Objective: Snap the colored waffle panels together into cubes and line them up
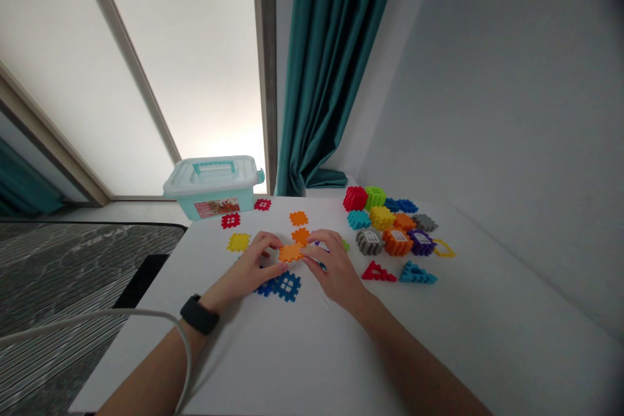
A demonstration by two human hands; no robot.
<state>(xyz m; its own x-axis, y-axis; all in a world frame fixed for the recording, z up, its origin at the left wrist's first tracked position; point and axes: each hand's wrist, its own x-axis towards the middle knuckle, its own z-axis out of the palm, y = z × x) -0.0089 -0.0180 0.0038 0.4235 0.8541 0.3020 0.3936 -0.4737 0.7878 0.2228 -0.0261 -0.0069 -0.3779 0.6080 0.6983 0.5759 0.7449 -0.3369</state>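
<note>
An orange interlocking building tile with notched edges is held between my two hands, a little above the table. My left hand, with a dark watch on its wrist, has its fingers at the tile's left side. At the right side, the fingers of my right hand pinch the same tile. Just behind lie two more orange tiles, one far and one near. Blue tiles lie in front, partly under my left hand. A purple piece and a bit of green show behind my right hand.
On the white table, a yellow tile and two red tiles lie at left. A lidded teal box stands at the back left. Stacked coloured blocks and two triangles sit at right. A pale cable crosses my left forearm.
</note>
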